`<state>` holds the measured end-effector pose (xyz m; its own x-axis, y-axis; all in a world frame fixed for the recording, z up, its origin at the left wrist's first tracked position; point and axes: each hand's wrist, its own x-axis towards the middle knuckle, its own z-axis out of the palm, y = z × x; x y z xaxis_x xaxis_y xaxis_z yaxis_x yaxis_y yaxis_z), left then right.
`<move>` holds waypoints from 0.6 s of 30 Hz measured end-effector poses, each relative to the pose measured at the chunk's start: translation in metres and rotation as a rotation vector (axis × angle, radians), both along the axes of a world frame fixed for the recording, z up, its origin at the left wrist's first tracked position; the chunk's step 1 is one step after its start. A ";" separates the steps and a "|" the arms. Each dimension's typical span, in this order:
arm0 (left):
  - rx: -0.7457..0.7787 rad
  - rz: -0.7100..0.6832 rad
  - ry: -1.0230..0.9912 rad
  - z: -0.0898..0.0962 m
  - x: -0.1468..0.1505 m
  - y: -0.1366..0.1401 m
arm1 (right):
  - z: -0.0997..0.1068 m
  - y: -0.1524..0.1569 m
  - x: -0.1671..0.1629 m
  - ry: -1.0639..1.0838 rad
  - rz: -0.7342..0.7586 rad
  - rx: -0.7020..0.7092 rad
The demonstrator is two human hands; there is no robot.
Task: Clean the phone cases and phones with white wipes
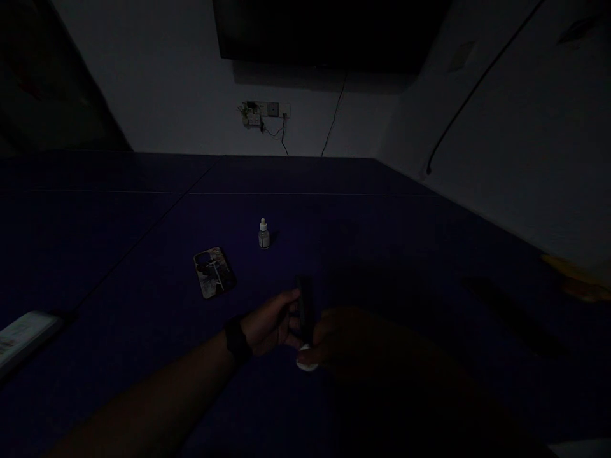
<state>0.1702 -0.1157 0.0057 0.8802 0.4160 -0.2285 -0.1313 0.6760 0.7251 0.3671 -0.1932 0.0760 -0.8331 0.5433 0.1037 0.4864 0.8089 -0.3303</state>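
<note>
My left hand (274,323), with a dark band on the wrist, is closed around a dark slab that looks like a phone (306,304), tilted almost edge-on to me. My right hand (337,337) lies in deep shadow at the near end of the phone. Its thumb and fingers pinch a small white round pad (307,365); whether the pad touches the phone is too dark to tell. Ahead of the hands stands a small dropper bottle (264,238) with a white top. A patterned phone case (213,273) rests on the blue surface to the left of it.
A white box-like object (26,337) sits at the left edge. Some dark long thing (513,315) lies on the right, near a yellow-orange item (577,280) by the wall. Sockets with cables (267,111) and a large screen (334,32) are on the far wall.
</note>
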 end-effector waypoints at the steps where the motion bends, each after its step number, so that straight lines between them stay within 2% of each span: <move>1: 0.011 0.012 0.007 0.000 0.000 0.000 | 0.001 -0.002 0.001 0.028 0.021 -0.028; 4: 0.056 0.025 0.008 0.002 0.000 -0.001 | 0.000 0.000 0.005 0.195 0.013 -0.075; 6: 0.079 0.017 0.001 0.003 0.000 -0.001 | -0.002 0.008 0.008 0.367 -0.152 -0.077; 9: 0.093 0.030 0.008 0.005 -0.001 -0.004 | -0.007 0.025 0.008 0.600 -0.488 -0.051; 10: 0.093 0.037 0.014 0.005 -0.001 -0.004 | -0.009 0.032 0.007 0.624 -0.534 -0.028; 14: 0.088 0.057 0.029 0.006 -0.001 -0.006 | -0.021 0.052 0.002 0.573 -0.479 0.111; 18: 0.079 0.046 0.029 0.005 -0.001 -0.005 | -0.028 0.055 0.003 0.521 -0.406 0.224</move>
<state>0.1687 -0.1210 0.0107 0.8531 0.4738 -0.2185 -0.1393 0.6104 0.7797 0.3698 -0.1383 0.0480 -0.3793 0.7203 0.5808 0.5883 0.6722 -0.4494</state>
